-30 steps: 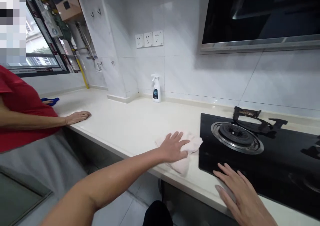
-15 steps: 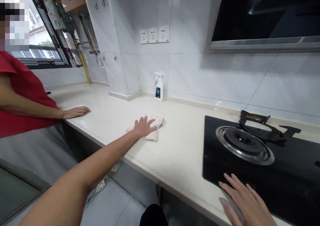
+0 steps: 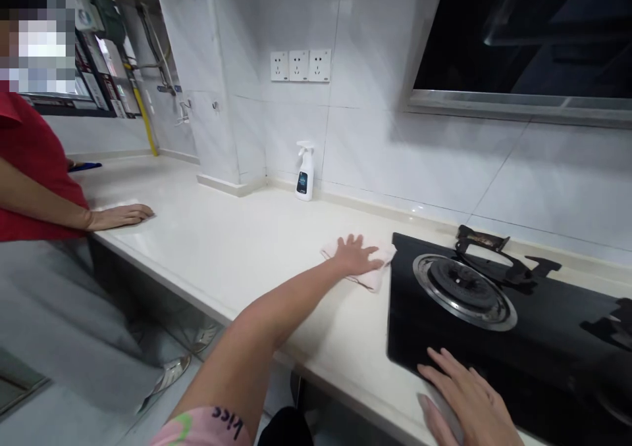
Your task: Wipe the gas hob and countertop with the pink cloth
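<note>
My left hand (image 3: 356,258) lies flat with spread fingers on a pale pink cloth (image 3: 378,276), pressing it to the white countertop (image 3: 237,248). The cloth's right corner reaches the left edge of the black gas stove (image 3: 409,327). At the stove's front edge rests my right hand (image 3: 469,396), fingers stretched out over the glass and nothing held. A round burner (image 3: 464,291) sits just beyond that hand.
A white spray bottle (image 3: 305,173) stands against the tiled wall below three sockets (image 3: 299,66). Black pan supports (image 3: 486,252) lie behind the burner. A range hood (image 3: 523,97) overhangs the stove. At left a person in red (image 3: 34,163) rests a hand (image 3: 121,216) on the counter.
My left hand and the cloth have slid right along the counter, from mid-counter to the stove's edge. My right hand stays at the stove's front. The view has shifted slightly.
</note>
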### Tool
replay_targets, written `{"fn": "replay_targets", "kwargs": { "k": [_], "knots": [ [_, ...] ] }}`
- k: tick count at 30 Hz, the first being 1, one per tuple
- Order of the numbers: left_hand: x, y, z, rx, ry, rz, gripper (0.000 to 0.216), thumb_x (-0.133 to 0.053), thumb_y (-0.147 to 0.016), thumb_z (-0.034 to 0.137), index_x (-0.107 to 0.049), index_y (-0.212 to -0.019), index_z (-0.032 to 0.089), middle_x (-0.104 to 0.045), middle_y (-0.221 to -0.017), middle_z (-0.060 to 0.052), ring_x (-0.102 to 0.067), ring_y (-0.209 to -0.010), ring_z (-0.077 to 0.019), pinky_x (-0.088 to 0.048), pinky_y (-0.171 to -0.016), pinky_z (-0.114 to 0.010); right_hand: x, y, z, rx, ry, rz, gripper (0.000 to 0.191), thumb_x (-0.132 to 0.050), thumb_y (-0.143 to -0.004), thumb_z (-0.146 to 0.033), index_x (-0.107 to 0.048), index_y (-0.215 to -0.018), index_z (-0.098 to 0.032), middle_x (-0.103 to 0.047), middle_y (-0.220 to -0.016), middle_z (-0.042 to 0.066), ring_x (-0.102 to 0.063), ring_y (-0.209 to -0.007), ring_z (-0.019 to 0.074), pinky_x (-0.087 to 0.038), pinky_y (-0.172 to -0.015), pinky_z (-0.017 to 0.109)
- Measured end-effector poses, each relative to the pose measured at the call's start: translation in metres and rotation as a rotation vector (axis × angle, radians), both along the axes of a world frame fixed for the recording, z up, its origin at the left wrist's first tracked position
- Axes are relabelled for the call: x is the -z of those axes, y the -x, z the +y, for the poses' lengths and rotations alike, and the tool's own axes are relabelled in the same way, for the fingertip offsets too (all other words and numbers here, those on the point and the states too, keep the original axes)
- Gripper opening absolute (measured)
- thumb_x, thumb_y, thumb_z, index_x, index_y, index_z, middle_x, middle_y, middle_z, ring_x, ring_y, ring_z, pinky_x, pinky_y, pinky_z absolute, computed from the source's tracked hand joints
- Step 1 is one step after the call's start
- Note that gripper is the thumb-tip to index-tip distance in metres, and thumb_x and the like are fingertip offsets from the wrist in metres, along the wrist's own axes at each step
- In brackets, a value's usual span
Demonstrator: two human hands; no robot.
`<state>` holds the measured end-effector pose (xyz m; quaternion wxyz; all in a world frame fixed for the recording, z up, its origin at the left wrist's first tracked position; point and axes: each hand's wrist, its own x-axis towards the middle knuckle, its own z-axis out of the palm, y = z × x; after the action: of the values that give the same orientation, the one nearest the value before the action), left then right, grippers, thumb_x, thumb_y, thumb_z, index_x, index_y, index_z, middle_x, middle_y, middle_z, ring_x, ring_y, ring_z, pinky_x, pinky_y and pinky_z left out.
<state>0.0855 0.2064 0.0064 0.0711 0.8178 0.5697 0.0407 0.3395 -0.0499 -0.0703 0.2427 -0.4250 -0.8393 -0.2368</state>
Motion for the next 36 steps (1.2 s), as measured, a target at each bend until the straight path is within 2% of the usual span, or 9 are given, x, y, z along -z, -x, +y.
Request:
{"fn": "replay_targets", "kwargs": {
  "k": [4,7,10,15,19,23,29,33,36],
  "knots": [
    [0.003,-0.003,-0.055,0.151,0.019,-0.013,0.078,-0.030,-0.094,0.081,-0.036,-0.162,0.042,-0.013,-0.178,-0.002,-0.007,-0.163,-0.0370,-0.007,-0.127,-0.063,0.002,0.005,-0.009,0.014,0.042,0.108,0.037,-0.052,-0.103,-0.044,-0.067,-0.130,-0.026,-0.066,-0.143,0.010,-0.059,-0.137,0.0309,-0.046,-0.113,0.053],
    [0.003,0.029,-0.095,0.231,0.045,-0.020,0.075,-0.033,-0.096,0.078,-0.037,-0.161,0.043,-0.011,-0.178,0.000,-0.006,-0.164,-0.0334,-0.005,-0.129,-0.060,0.001,0.006,-0.014,0.011,0.125,0.103,0.039,-0.049,-0.105,-0.043,-0.064,-0.137,-0.026,-0.062,-0.148,0.009,-0.052,-0.144,0.0300,-0.040,-0.119,0.054],
    [-0.002,0.076,-0.118,0.235,0.058,-0.032,0.069,-0.035,-0.096,0.077,-0.038,-0.159,0.049,-0.012,-0.177,0.005,-0.008,-0.164,-0.0296,-0.006,-0.129,-0.057,-0.002,0.006,-0.018,0.037,0.165,0.106,0.042,-0.047,-0.105,-0.047,-0.062,-0.140,-0.027,-0.060,-0.150,0.008,-0.051,-0.145,0.0296,-0.039,-0.121,0.055],
    [-0.012,0.155,-0.101,-0.092,0.021,0.041,0.069,-0.034,-0.097,0.073,-0.037,-0.161,0.046,-0.015,-0.177,0.003,-0.013,-0.163,-0.0324,-0.012,-0.128,-0.059,-0.003,0.010,-0.017,0.038,0.122,0.070,0.044,-0.044,-0.106,-0.047,-0.061,-0.140,-0.026,-0.061,-0.150,0.009,-0.051,-0.145,0.0292,-0.038,-0.120,0.053],
    [-0.015,0.179,-0.058,-0.284,-0.004,0.091,0.074,-0.032,-0.096,0.073,-0.035,-0.163,0.041,-0.017,-0.177,-0.002,-0.015,-0.161,-0.0391,-0.017,-0.124,-0.063,-0.007,0.019,-0.014,0.054,0.012,0.066,0.041,-0.045,-0.105,-0.049,-0.066,-0.128,-0.022,-0.065,-0.142,0.012,-0.057,-0.138,0.0313,-0.042,-0.113,0.053],
    [-0.013,0.148,-0.006,-0.336,-0.015,0.075,0.078,-0.032,-0.093,0.077,-0.037,-0.162,0.041,-0.022,-0.176,-0.006,-0.018,-0.158,-0.0440,-0.020,-0.121,-0.067,-0.014,0.024,-0.014,0.077,-0.005,0.021,0.041,-0.048,-0.103,-0.049,-0.067,-0.126,-0.022,-0.067,-0.140,0.013,-0.058,-0.136,0.0332,-0.045,-0.108,0.053],
    [-0.006,0.036,0.055,-0.251,-0.021,0.025,0.077,-0.022,-0.096,0.074,-0.036,-0.163,0.040,-0.019,-0.177,-0.006,-0.015,-0.159,-0.0429,-0.015,-0.122,-0.066,-0.013,0.016,-0.009,0.085,0.005,-0.085,0.041,-0.058,-0.098,-0.051,-0.068,-0.129,-0.027,-0.066,-0.142,0.010,-0.061,-0.133,0.0331,-0.051,-0.102,0.050],
    [-0.003,-0.037,0.067,-0.172,-0.011,-0.027,0.073,-0.018,-0.099,0.068,-0.038,-0.162,0.037,-0.019,-0.177,-0.006,-0.015,-0.160,-0.0407,-0.014,-0.124,-0.065,-0.011,0.015,-0.006,0.072,-0.026,-0.063,0.037,-0.060,-0.097,-0.048,-0.070,-0.127,-0.027,-0.068,-0.140,0.010,-0.064,-0.130,0.0319,-0.052,-0.101,0.048],
    [-0.002,-0.068,0.059,-0.145,-0.005,-0.055,0.071,-0.017,-0.101,0.062,-0.038,-0.163,0.032,-0.019,-0.176,-0.009,-0.015,-0.161,-0.0397,-0.015,-0.124,-0.065,-0.015,0.020,-0.008,0.075,-0.005,0.000,0.035,-0.060,-0.098,-0.042,-0.069,-0.128,-0.026,-0.068,-0.139,0.010,-0.062,-0.132,0.0319,-0.050,-0.105,0.049]
  ]
}}
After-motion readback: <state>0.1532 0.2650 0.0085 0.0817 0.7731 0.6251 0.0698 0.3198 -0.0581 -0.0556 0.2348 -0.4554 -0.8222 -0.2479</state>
